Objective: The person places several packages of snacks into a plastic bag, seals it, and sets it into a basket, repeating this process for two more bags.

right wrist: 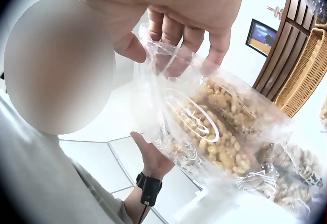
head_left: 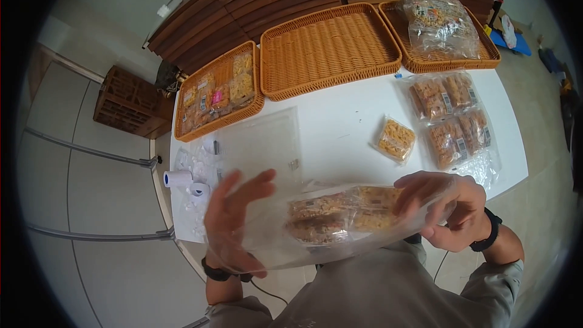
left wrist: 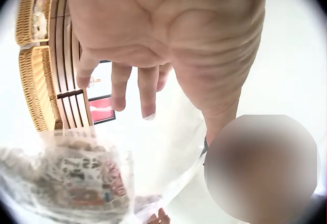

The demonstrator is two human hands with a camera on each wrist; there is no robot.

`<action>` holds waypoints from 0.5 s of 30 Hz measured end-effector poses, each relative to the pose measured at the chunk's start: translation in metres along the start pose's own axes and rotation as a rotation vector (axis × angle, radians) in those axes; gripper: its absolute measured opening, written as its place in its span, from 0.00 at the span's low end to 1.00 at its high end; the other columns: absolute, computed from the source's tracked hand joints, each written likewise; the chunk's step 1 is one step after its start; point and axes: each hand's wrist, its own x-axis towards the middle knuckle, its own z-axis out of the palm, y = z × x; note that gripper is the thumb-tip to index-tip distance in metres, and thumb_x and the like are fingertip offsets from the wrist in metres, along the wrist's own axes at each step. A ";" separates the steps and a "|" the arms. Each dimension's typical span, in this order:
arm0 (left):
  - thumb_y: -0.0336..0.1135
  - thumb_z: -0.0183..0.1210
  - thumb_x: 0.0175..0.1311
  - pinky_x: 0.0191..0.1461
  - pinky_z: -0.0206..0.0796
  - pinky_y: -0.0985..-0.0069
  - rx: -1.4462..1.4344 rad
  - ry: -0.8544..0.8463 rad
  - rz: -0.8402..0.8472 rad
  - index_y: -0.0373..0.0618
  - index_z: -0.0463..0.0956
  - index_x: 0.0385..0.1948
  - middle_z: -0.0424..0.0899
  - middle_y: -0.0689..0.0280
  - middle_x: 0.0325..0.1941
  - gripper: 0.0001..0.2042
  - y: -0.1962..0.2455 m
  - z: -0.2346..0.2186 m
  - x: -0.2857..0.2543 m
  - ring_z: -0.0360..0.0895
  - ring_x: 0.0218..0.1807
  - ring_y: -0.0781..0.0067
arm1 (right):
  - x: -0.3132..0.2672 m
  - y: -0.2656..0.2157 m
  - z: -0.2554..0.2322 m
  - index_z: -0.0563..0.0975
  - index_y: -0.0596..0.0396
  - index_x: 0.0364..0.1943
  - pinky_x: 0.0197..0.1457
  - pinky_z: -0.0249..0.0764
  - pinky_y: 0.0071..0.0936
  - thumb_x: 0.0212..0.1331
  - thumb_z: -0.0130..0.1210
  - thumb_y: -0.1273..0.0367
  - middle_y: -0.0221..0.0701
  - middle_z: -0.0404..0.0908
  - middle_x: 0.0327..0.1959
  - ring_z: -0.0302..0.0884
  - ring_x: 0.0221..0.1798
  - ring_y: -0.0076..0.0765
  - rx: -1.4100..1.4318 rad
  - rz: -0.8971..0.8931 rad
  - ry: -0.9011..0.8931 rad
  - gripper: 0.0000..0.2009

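Note:
A large clear plastic bag point(head_left: 273, 249) with several packs of nutty snack bars point(head_left: 328, 215) inside hangs between the hands, in front of the torso. My right hand point(head_left: 452, 206) grips one end of it, thumb against curled fingers; the right wrist view shows the gathered plastic point(right wrist: 173, 55) under those fingers. At the opposite end my left hand point(head_left: 228, 228) is spread, fingers apart and extended, overlapping the clear film. In the left wrist view its fingers point(left wrist: 120, 88) point down with nothing between them, and the printed packs point(left wrist: 87, 178) lie beyond.
A single snack pack point(head_left: 396, 140) lies on the white table point(head_left: 331, 127), left of a bag of several packs point(head_left: 449, 118). Behind stand a filled wicker basket point(head_left: 258, 94), a bare one point(head_left: 328, 48) and one holding a bulky bag point(head_left: 437, 18). Label rolls point(head_left: 179, 178) sit at the left edge.

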 end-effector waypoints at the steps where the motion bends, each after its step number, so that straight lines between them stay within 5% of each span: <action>1: 0.46 0.78 0.45 0.75 0.50 0.44 0.024 -0.079 -0.009 0.37 0.78 0.47 0.87 0.51 0.45 0.29 -0.006 -0.003 -0.001 0.77 0.61 0.41 | 0.000 -0.001 0.002 0.78 0.54 0.33 0.61 0.73 0.50 0.52 0.66 0.76 0.34 0.86 0.30 0.86 0.43 0.38 0.022 0.006 0.042 0.08; 3: 0.43 0.75 0.51 0.75 0.49 0.43 0.085 -0.318 0.043 0.36 0.81 0.40 0.87 0.50 0.44 0.22 -0.018 -0.018 0.002 0.79 0.59 0.42 | 0.006 -0.008 0.003 0.77 0.54 0.32 0.61 0.73 0.50 0.53 0.66 0.76 0.34 0.86 0.29 0.86 0.41 0.39 0.038 0.013 0.012 0.07; 4: 0.39 0.70 0.57 0.72 0.56 0.43 0.040 -0.175 -0.042 0.35 0.82 0.30 0.88 0.51 0.39 0.14 -0.014 -0.008 -0.004 0.82 0.54 0.43 | 0.007 -0.010 0.002 0.77 0.54 0.31 0.61 0.73 0.50 0.54 0.66 0.75 0.34 0.86 0.29 0.87 0.40 0.39 0.047 0.017 -0.004 0.07; 10: 0.32 0.55 0.71 0.51 0.77 0.52 0.105 0.131 -0.078 0.34 0.80 0.31 0.86 0.49 0.28 0.10 -0.015 0.010 -0.030 0.86 0.40 0.44 | -0.008 -0.026 0.013 0.72 0.55 0.26 0.43 0.83 0.32 0.58 0.61 0.77 0.36 0.84 0.25 0.87 0.31 0.32 0.016 0.280 0.294 0.09; 13: 0.39 0.47 0.77 0.38 0.79 0.58 0.163 0.251 -0.078 0.39 0.72 0.22 0.78 0.61 0.19 0.20 -0.010 0.024 -0.029 0.85 0.31 0.55 | -0.011 -0.019 0.024 0.70 0.56 0.24 0.33 0.81 0.23 0.59 0.60 0.78 0.34 0.82 0.20 0.85 0.26 0.28 0.019 0.160 0.412 0.10; 15: 0.36 0.47 0.76 0.38 0.79 0.60 0.181 0.309 -0.109 0.41 0.71 0.22 0.75 0.64 0.16 0.18 -0.005 0.032 -0.029 0.83 0.26 0.60 | -0.010 -0.021 0.023 0.70 0.57 0.22 0.31 0.79 0.22 0.57 0.59 0.79 0.33 0.80 0.17 0.84 0.24 0.27 -0.101 0.150 0.374 0.11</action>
